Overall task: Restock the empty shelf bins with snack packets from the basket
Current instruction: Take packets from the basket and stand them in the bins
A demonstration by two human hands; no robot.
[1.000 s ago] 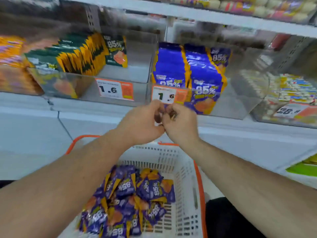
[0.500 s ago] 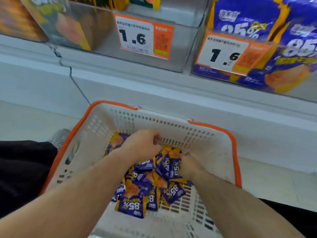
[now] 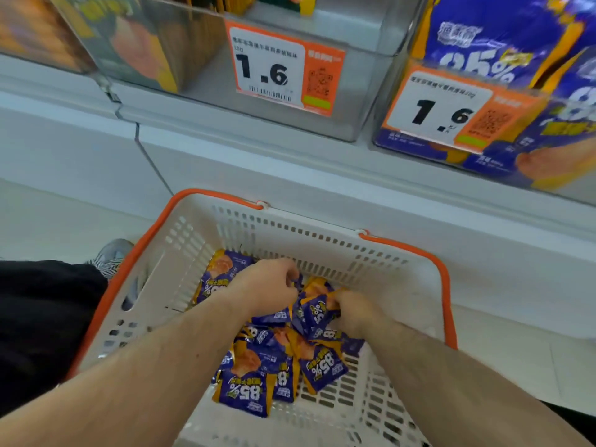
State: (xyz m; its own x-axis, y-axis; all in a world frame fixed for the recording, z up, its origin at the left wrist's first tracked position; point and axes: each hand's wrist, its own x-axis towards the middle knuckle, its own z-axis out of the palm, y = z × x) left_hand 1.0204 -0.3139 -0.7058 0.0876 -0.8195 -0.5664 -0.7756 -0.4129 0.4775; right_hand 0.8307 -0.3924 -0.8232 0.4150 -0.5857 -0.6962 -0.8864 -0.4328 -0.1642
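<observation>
A white plastic basket [image 3: 322,240] with orange handles sits below the shelf and holds several purple-and-yellow snack packets [image 3: 254,382]. Both my hands are down inside it, over the pile. My left hand [image 3: 267,285] is curled on the edge of a packet near the far wall. My right hand [image 3: 354,312] grips a purple packet [image 3: 314,312] that is lifted slightly off the heap. Above, a clear shelf bin [image 3: 503,75] at the right holds the same purple packets behind a 1.6 price tag.
Another clear bin [image 3: 354,101] with a 1.6 tag sits at the upper middle, green and yellow packets at its left. The white shelf ledge [image 3: 290,169] overhangs the basket. A black-clad leg [image 3: 38,317] and a grey shoe [image 3: 113,253] lie at the left.
A second ago both hands were raised together at the purple bin's price tag. They dropped into the basket, the view tilted down, and now the fingers are closing on packets.
</observation>
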